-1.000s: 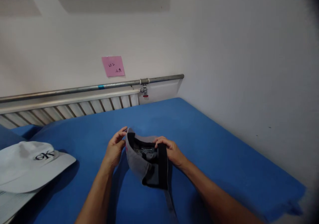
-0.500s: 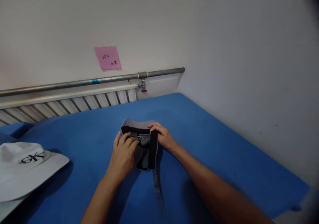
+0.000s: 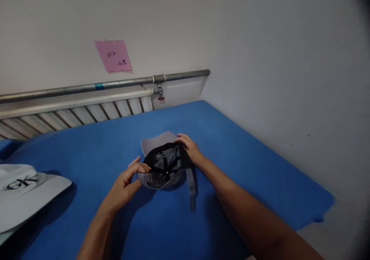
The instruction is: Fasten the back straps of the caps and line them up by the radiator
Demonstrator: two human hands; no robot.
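A grey baseball cap [image 3: 157, 142] with a dark inside lies upside down before me, its opening facing up and its brim pointing away. My left hand [image 3: 128, 181] pinches the rim at the left back, near the strap buckle, fingers inside and thumb outside. On the opposite side my right hand [image 3: 189, 148] grips the rim close to the brim, its thumb hidden. The loose grey strap [image 3: 190, 188] hangs from the right back edge and trails toward me over the blue sheet [image 3: 162, 233].
At the left a white cap [image 3: 23, 198] with black letters rests on the blue surface. Behind stand a white radiator [image 3: 75, 115] and a metal pipe [image 3: 127, 83] with a red-handled valve [image 3: 160, 98]. A pink note [image 3: 113, 56] is stuck to the wall.
The grey cap has been spread wider, so its inside and crown now show. My left hand has moved left from inside the cap to its rim. The view has shifted slightly.
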